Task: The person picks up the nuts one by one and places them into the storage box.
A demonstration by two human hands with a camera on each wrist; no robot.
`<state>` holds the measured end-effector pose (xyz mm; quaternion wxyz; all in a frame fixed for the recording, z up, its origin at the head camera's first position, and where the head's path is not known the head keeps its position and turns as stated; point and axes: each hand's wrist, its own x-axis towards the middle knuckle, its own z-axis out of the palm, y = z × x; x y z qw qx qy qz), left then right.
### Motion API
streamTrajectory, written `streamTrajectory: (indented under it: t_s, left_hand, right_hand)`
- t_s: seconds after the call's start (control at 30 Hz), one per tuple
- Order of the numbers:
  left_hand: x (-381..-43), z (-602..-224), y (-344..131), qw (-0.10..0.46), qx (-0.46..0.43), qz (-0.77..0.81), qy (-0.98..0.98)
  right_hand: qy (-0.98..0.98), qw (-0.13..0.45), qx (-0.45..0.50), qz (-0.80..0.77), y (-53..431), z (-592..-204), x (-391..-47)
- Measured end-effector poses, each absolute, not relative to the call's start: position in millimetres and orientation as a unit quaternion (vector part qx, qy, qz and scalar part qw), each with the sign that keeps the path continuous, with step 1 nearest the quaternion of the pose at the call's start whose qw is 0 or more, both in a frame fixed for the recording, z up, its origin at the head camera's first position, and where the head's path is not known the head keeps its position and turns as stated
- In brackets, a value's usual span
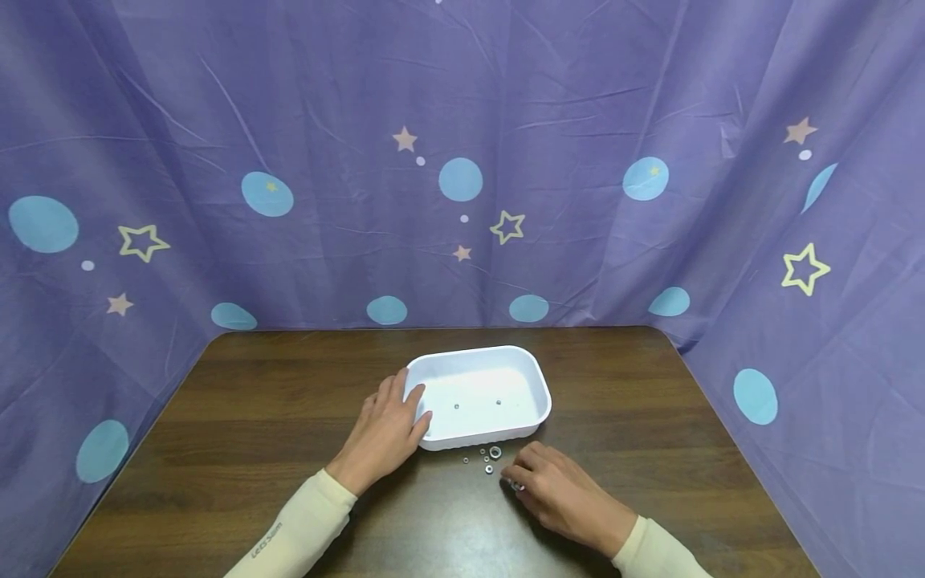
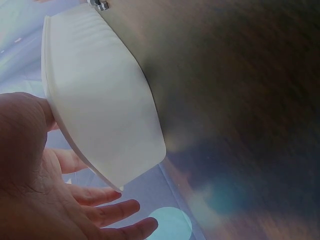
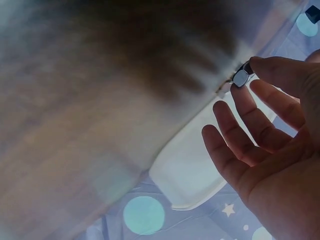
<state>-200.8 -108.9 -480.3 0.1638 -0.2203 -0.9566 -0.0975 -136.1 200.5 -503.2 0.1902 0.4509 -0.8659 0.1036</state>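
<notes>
One silvery, flat-sided metal nut (image 3: pixel 240 78) shows in the right grip (image 1: pixel 560 491).

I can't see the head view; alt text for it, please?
The right hand pinches a metal nut beside several loose nuts on a wood-grain table. The left hand rests on the left rim of a white tray with two tiny metal pieces inside; a purple curtain hangs behind.

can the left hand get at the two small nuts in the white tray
Probably yes: the left hand is at the tray, whose top is open, and nothing visible covers the two nuts.
</notes>
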Motion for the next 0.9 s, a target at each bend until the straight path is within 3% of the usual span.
streamTrajectory:
  t_s: [0.9]
  left_hand:
    - [-202, -482, -110, 0.169, -0.225, -0.097, -0.955]
  right_hand:
    - [-0.854, 0.219, 0.457, 0.113, 200, -453, -143]
